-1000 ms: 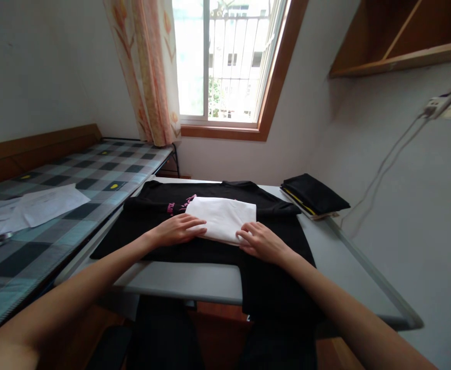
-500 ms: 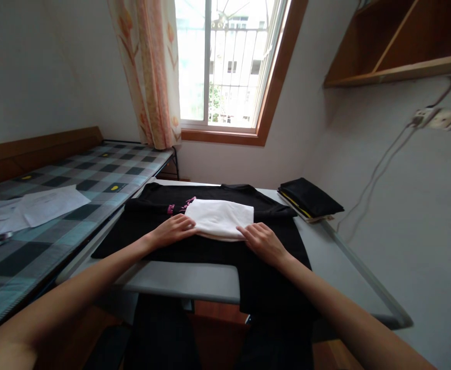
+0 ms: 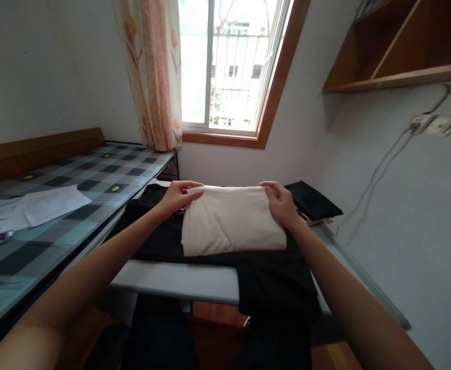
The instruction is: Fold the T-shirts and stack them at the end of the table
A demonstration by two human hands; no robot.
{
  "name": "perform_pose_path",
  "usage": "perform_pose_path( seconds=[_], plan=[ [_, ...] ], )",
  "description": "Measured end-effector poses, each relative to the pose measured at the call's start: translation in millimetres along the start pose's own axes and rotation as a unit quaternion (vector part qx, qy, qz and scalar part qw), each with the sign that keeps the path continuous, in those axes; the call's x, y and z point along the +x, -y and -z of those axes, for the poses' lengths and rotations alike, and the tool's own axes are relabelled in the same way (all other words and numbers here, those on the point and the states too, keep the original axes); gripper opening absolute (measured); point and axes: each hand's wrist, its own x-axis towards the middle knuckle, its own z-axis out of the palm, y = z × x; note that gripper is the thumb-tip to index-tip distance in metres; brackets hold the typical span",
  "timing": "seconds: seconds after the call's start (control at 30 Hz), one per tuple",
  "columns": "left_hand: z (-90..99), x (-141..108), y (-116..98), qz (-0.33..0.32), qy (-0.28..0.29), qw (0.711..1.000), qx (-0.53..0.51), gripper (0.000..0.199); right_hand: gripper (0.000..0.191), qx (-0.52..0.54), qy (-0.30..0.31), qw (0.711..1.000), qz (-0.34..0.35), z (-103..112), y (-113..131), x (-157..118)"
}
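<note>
A folded white cloth [image 3: 233,221], probably a garment though its kind is unclear, is held up between my hands with its broad side facing me. My left hand [image 3: 179,198] pinches its upper left corner, thumb toward me. At the upper right corner, my right hand [image 3: 281,201] grips it in the same way. Behind and below the cloth, a black garment [image 3: 151,239] is spread over the table. Its right part hangs over the front edge, and its pink print is mostly hidden behind the cloth and my left hand.
The white table [image 3: 179,280] stands below the window [image 3: 233,77]. Folded black clothing [image 3: 312,201] lies at its back right. To the left is a bed [image 3: 132,169] with a checked cover and papers [image 3: 51,205]. A wooden shelf [image 3: 395,82] hangs upper right.
The white cloth was lying flat on the black garment. Both hands have raised it toward me, and it now hangs from their grip, covering more of the black garment.
</note>
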Motion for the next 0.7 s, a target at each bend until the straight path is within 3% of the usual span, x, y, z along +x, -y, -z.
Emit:
perform_pose_path(
  seconds=[0.13, 0.23, 0.33, 0.43, 0.57, 0.7],
  plan=[
    [-13.3, 4, 50, 0.079, 0.045, 0.996, 0.013, 0.048, 0.027, -0.001, 0.123, 0.988, -0.092, -29, -48, -20],
    [-24.6, 11, 82, 0.073, 0.044, 0.996, 0.034, 0.038, 0.025, -0.07, 0.145, 0.977, -0.14, -47, -68, -35],
    [-28.5, 18, 101, 0.062, 0.054, 0.994, 0.074, 0.031, 0.027, -0.161, 0.157, 0.963, -0.149, -56, -71, -40],
    [-28.5, 21, 104, 0.027, 0.046, 0.984, 0.17, 0.021, 0.027, -0.267, 0.157, 0.94, -0.144, -59, -63, -38],
    [-44.7, 10, 85, -0.052, 0.006, 0.952, 0.301, 0.022, 0.027, -0.305, 0.13, 0.937, -0.113, -65, -48, -35],
    [-78.7, -13, 69, -0.169, 0.113, 0.909, 0.363, 0.046, 0.029, -0.258, 0.172, 0.95, -0.031, -81, -40, -38]
  ],
)
